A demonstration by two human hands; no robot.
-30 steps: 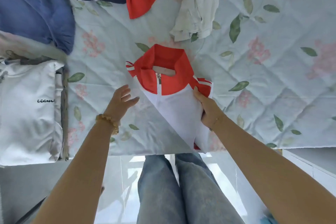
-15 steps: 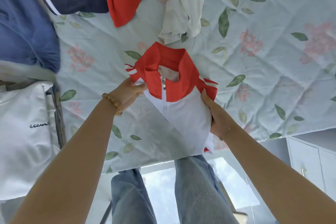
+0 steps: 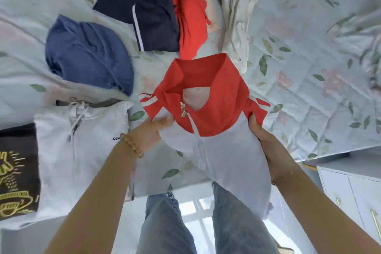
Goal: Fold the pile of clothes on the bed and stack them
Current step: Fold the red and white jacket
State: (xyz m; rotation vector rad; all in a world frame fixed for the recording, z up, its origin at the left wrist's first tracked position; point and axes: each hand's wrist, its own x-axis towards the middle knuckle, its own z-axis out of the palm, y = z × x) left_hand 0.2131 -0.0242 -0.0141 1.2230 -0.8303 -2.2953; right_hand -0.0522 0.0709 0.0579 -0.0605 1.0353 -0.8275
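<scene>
Both hands, left hand (image 3: 151, 130) and right hand (image 3: 266, 136), grip the folded red-and-white jacket (image 3: 208, 121) by its sides above the bed (image 3: 309, 88)

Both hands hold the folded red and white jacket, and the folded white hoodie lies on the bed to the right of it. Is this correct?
Not quite. The head view shows the white hoodie to the left of the red and white jacket, not the right. The rest stands: left hand and right hand both hold the jacket.
</scene>
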